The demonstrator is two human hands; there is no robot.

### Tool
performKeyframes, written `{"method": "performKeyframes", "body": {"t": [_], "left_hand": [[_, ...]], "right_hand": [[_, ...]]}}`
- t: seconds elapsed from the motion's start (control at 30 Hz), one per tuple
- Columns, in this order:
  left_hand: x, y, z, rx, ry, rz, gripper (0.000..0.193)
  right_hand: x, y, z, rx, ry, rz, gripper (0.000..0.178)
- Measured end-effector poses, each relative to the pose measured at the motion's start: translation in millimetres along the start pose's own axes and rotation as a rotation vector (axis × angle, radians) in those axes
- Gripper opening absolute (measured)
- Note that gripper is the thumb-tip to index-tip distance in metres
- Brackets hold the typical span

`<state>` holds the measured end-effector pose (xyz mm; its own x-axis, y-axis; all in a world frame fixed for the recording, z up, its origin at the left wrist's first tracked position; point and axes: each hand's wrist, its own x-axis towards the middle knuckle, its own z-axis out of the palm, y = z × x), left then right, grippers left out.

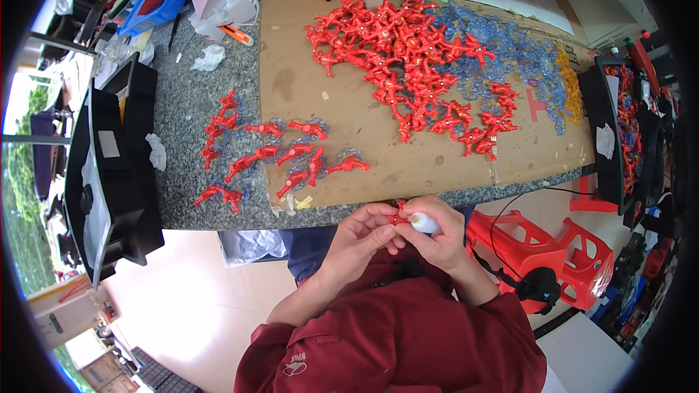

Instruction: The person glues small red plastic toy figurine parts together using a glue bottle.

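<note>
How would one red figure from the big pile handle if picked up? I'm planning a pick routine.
Each red figure in the big pile probably weighs little, being small moulded plastic. Splayed limbs look interlocked, so neighbours may lift too. Rolling seems unlikely.

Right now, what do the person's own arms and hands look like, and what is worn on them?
Both hands are bare: no gloves, rings or watch show on the left hand or the right hand. The forearms are bare too. Dark red sleeves are pushed up toward the elbows, part of a dark red top with a small pale emblem near the lower edge.
</note>
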<state>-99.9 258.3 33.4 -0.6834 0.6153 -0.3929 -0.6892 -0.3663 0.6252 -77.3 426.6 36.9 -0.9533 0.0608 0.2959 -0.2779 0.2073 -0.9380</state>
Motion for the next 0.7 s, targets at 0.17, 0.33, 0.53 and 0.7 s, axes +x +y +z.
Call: {"method": "performKeyframes", "body": {"t": [0.17, 0.33, 0.53, 0.7], "left_hand": [[-7, -2, -10, -0.201, 0.035, 0.06, 0.031], [-10, 2, -16, -0.152, 0.032, 0.107, 0.026], [-8, 0, -20, -0.301, -0.051, 0.139, 0.021], [-8, 2, -15, -0.508, -0.007, 0.054, 0.021]], "right_hand": [[10, -13, 3, -0.019, -0.182, -0.099, 0.042], [-3, -20, 0, 0.122, 0.097, 0.339, 0.04], [-5, -37, -27, -0.132, -0.084, 0.151, 0.038], [0, -36, -23, -0.19, -0.059, -0.049, 0.041]]}}
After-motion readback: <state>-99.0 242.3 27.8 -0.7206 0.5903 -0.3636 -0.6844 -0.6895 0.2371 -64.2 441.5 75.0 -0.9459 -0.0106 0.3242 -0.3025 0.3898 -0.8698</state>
